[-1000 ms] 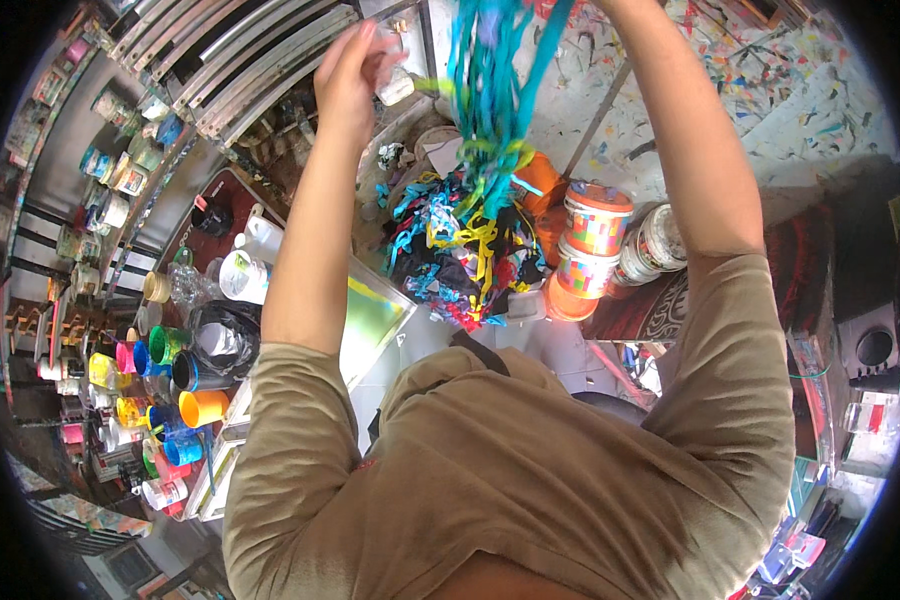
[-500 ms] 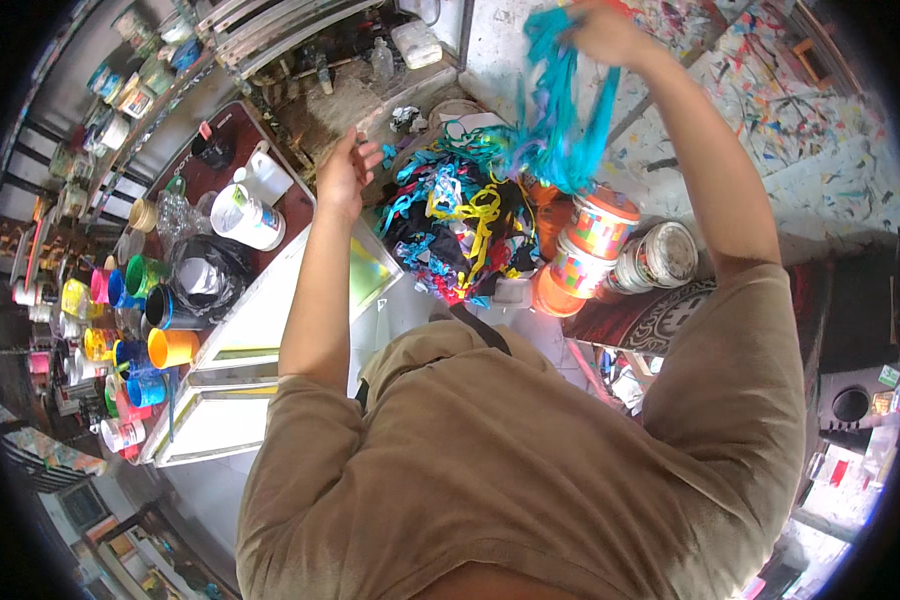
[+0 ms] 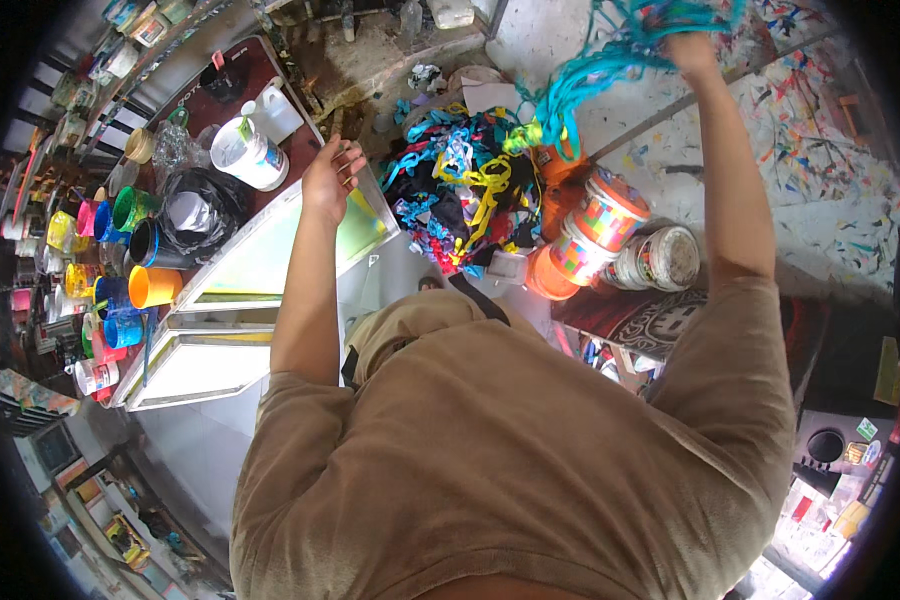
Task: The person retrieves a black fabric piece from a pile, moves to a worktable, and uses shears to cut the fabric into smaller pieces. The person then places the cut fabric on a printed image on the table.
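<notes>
High on the right, my right hand (image 3: 692,54) is closed around a bundle of teal fabric strips (image 3: 610,68). The strips trail down leftward, with a yellow-green bit at the lower end near the pile. My left hand (image 3: 331,178) hangs in the air with fingers apart and nothing in it, above the edge of a framed screen (image 3: 345,225). Between my two arms lies a tangled heap of cloth strips (image 3: 450,195) in black, blue, yellow and red. Whatever holds the heap is hidden beneath it.
Stacked buckets with orange lids (image 3: 610,205) stand right of the heap, beside a stained white bucket (image 3: 667,258). On the left, a dark red table (image 3: 228,135) carries a white tub (image 3: 250,155) and jug. Several coloured cups (image 3: 155,288) crowd farther left. The far-right wall (image 3: 790,170) is paint-spattered.
My right hand has swung outward to the right, and the teal strips have gone from hanging down to stretching sideways. My left hand stays open. The whole view has shifted slightly.
</notes>
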The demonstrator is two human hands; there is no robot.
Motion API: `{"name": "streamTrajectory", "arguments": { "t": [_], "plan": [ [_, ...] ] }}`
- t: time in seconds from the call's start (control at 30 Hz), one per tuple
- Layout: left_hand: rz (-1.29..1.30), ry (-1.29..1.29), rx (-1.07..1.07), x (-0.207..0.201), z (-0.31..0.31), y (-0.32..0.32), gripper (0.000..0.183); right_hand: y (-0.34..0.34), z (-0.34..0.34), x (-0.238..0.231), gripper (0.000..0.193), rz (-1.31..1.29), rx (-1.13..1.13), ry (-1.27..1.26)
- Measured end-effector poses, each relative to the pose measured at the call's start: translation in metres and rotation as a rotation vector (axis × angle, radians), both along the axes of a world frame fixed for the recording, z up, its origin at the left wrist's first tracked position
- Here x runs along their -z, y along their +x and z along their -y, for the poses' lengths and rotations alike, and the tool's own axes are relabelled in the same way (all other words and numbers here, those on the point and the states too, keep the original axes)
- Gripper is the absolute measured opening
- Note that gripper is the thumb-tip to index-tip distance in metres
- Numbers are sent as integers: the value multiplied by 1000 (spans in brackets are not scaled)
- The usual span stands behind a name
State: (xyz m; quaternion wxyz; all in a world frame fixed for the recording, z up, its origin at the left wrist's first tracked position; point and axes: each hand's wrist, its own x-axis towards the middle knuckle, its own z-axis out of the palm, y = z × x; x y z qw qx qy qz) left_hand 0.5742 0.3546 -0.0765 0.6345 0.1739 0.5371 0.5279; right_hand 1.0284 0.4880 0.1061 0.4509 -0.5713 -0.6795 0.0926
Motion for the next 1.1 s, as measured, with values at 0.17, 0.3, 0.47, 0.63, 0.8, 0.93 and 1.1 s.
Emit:
{"name": "streamTrajectory", "arguments": {
  "t": [0.17,0.3,0.47,0.63,0.8,0.93,1.1],
  "plan": [
    [19,-65,8,21,13,-2,33,47,-39,36,17,248,129,-346],
    [26,-81,30,30,15,-6,32,72,-73,43,20,490,172,-313],
    [-3,-107,-31,32,28,-18,32,22,-60,-43,34,529,466,142],
    [-10,-160,-46,45,43,-22,33,31,-36,12,26,450,455,540],
    [-54,-238,-48,44,56,-22,34,-57,107,260,57,945,-12,-541],
    [-93,-256,-6,43,56,-29,37,-36,208,401,53,311,-128,-1247],
    [-111,-316,94,57,65,-34,55,-46,279,385,58,-246,128,-1622]
  ]
}}
